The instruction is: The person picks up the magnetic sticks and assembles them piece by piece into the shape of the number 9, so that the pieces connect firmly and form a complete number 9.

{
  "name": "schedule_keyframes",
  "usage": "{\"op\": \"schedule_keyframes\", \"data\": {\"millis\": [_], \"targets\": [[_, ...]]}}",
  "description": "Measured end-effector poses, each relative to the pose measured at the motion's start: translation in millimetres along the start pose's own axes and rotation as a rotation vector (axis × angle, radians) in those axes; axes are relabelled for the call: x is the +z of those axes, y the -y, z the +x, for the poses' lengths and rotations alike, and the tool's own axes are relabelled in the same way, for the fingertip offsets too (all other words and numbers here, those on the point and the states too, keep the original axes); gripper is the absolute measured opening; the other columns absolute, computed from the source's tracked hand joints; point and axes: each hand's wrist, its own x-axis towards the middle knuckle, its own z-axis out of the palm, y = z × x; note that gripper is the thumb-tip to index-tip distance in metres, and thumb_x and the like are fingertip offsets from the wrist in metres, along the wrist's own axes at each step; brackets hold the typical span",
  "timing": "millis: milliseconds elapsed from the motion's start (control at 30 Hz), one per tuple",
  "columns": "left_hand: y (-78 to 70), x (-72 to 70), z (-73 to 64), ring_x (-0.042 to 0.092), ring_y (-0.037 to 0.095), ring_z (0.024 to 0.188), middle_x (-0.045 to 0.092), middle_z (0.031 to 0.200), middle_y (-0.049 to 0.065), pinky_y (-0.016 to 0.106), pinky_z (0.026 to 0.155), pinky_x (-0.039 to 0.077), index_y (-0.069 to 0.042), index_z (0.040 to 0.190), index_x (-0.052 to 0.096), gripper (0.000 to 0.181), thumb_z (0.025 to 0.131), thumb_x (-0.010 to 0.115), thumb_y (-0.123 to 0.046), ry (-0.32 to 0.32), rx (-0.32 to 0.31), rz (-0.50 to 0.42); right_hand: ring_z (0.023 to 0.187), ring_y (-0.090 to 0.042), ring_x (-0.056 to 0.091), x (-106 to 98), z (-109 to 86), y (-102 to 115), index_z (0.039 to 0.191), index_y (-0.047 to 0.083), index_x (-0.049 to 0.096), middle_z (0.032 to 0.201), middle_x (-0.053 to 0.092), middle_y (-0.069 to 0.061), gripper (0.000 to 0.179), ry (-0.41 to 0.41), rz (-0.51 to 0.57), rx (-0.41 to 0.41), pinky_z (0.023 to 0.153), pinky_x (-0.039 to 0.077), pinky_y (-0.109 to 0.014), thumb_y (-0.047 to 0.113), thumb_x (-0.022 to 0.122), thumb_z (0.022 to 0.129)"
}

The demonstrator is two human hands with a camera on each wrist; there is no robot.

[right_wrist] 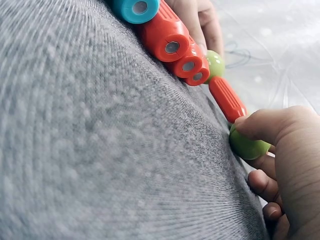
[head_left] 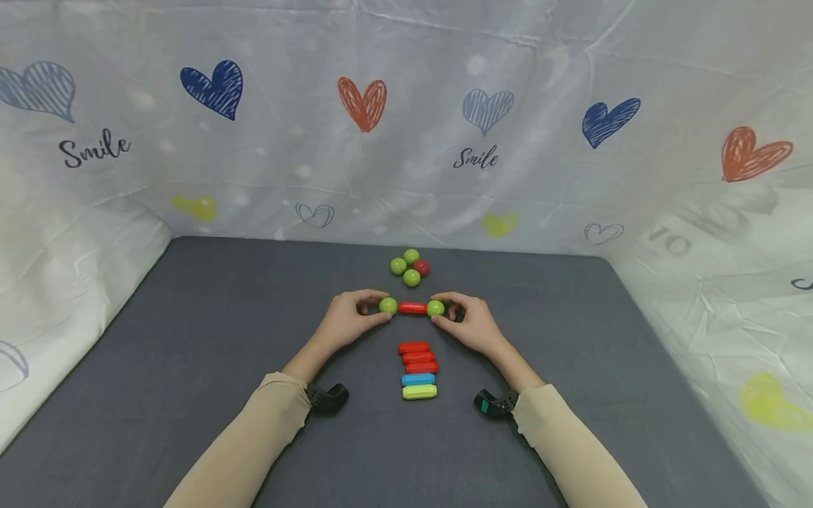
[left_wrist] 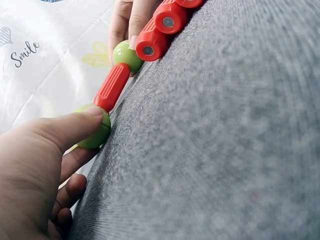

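Note:
Between my hands lies a red magnetic rod (head_left: 413,308) with a green ball at each end. My left hand (head_left: 353,315) pinches the left green ball (head_left: 388,305) between thumb and fingers. The right green ball (head_left: 435,308) is pinched the same way by my right hand (head_left: 471,322). Both wrist views show the rod (left_wrist: 111,87) meeting the two balls. Nearer to me is a row of rods side by side: several red rods (head_left: 418,358), a blue rod (head_left: 418,379) and a yellow-green rod (head_left: 419,391). Round metal discs show in the rod ends in the right wrist view.
Beyond the hands sits a cluster of green balls (head_left: 411,278) with one red ball (head_left: 421,267). The dark grey tabletop (head_left: 209,339) ends at a white sheet (head_left: 406,162) printed with hearts. Each wrist wears a black band (head_left: 327,398).

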Motion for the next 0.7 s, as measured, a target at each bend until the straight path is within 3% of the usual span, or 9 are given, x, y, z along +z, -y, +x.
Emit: {"op": "schedule_keyframes", "data": {"millis": [233, 333, 400, 500, 600, 667, 700], "targets": [[-1.8, -0.3, 0.5, 0.052, 0.017, 0.069, 0.079, 0.118, 0.004, 0.03, 0.062, 0.039, -0.017, 0.132, 0.077, 0.041, 0.094, 0.085, -0.028, 0.015, -0.001, -0.001, 0.067, -0.014, 0.051, -1.3, 0.6, 0.2, 0.127, 0.013, 0.077, 0.077, 0.06, 0.002, 0.033, -0.001, 0.003, 0.0, 0.059, 0.036, -0.026, 0.018, 0.082, 0.095], [-4.6, 0.5, 0.4, 0.055, 0.018, 0.077, 0.077, 0.125, 0.005, 0.031, 0.067, 0.042, -0.015, 0.135, 0.074, 0.045, 0.095, 0.084, -0.031, -0.013, -0.006, -0.014, 0.066, -0.014, 0.05, -2.2, 1.4, 0.1, 0.128, 0.014, 0.076, 0.077, 0.06, 0.001, 0.033, -0.007, 0.002, -0.001, 0.058, 0.035, -0.026, 0.018, 0.082, 0.095], [-6.8, 1.9, -1.5, 0.057, 0.018, 0.084, 0.075, 0.128, 0.006, 0.032, 0.072, 0.044, -0.013, 0.137, 0.072, 0.048, 0.096, 0.082, -0.034, -0.073, -0.021, -0.047, 0.066, -0.014, 0.05, -2.7, 1.5, 0.2, 0.128, 0.013, 0.076, 0.077, 0.06, 0.001, 0.033, -0.009, -0.002, 0.0, 0.059, 0.035, -0.026, 0.018, 0.082, 0.095], [-9.4, 5.1, -7.5, 0.058, 0.02, 0.086, 0.075, 0.121, 0.01, 0.034, 0.073, 0.044, -0.009, 0.133, 0.073, 0.045, 0.097, 0.08, -0.035, -0.255, 0.001, -0.095, 0.064, -0.014, 0.049, -3.1, 0.4, 0.7, 0.128, 0.013, 0.076, 0.076, 0.06, 0.001, 0.034, -0.004, -0.007, 0.005, 0.058, 0.035, -0.026, 0.018, 0.082, 0.096], [-12.6, 8.4, -17.1, 0.056, 0.022, 0.081, 0.075, 0.107, 0.013, 0.035, 0.071, 0.042, -0.006, 0.125, 0.076, 0.034, 0.097, 0.081, -0.026, -0.423, 0.115, -0.091, 0.064, -0.013, 0.049, -2.3, -0.8, 1.6, 0.129, 0.013, 0.076, 0.076, 0.06, 0.001, 0.034, 0.003, -0.009, 0.009, 0.058, 0.035, -0.025, 0.018, 0.082, 0.096], [-15.4, 11.5, -24.4, 0.055, 0.021, 0.078, 0.074, 0.101, 0.012, 0.034, 0.069, 0.042, -0.006, 0.119, 0.078, 0.028, 0.096, 0.083, -0.021, -0.46, 0.211, -0.05, 0.064, -0.013, 0.049, -1.4, -0.9, 1.8, 0.129, 0.013, 0.076, 0.076, 0.06, 0.002, 0.034, 0.005, -0.008, 0.009, 0.058, 0.035, -0.025, 0.019, 0.082, 0.096], [-18.0, 12.9, -28.7, 0.055, 0.019, 0.077, 0.074, 0.101, 0.009, 0.033, 0.069, 0.044, -0.007, 0.117, 0.078, 0.027, 0.094, 0.084, -0.02, -0.448, 0.253, -0.028, 0.064, -0.013, 0.049, -1.0, -0.8, 2.2, 0.129, 0.013, 0.076, 0.076, 0.061, 0.002, 0.034, 0.005, -0.006, 0.005, 0.058, 0.036, -0.025, 0.02, 0.082, 0.096]]}}
